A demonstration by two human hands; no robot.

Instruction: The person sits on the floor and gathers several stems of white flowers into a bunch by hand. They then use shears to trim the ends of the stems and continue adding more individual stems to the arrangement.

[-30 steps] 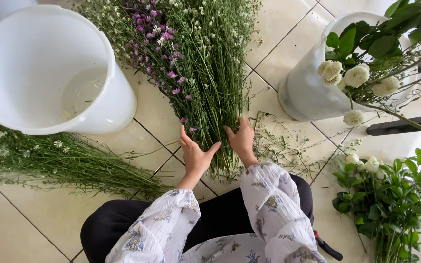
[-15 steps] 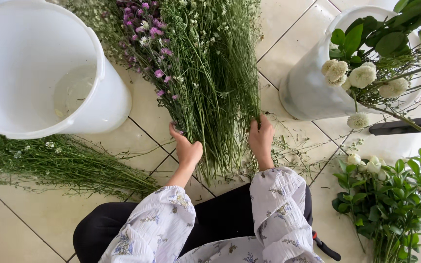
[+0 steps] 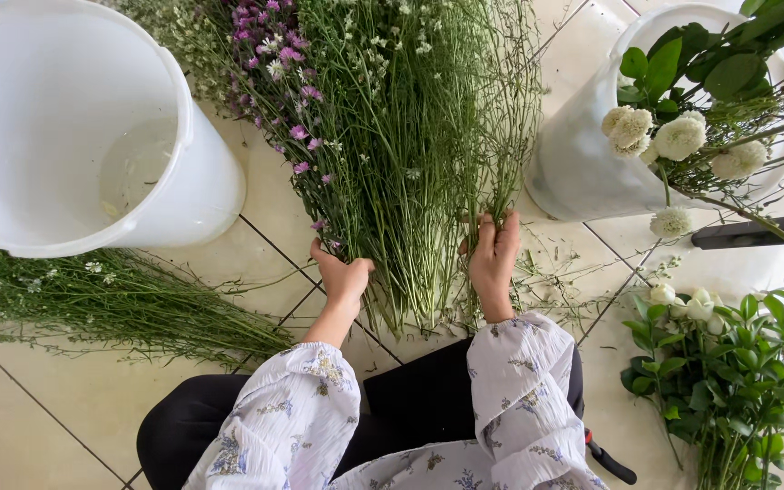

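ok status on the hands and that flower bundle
Left hand gripping bundle of stems at left edge. Right hand gripping right edge. Bundle flat on tile floor. Nothing blocking.

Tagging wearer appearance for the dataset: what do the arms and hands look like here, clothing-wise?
Both arms wear loose, long white sleeves with a small blue-grey floral print, gathered into ruffled cuffs at the wrists: left sleeve, right sleeve. The left hand and right hand are bare: no gloves, and no rings, watch or bracelets are visible from this view. No cables or markings.
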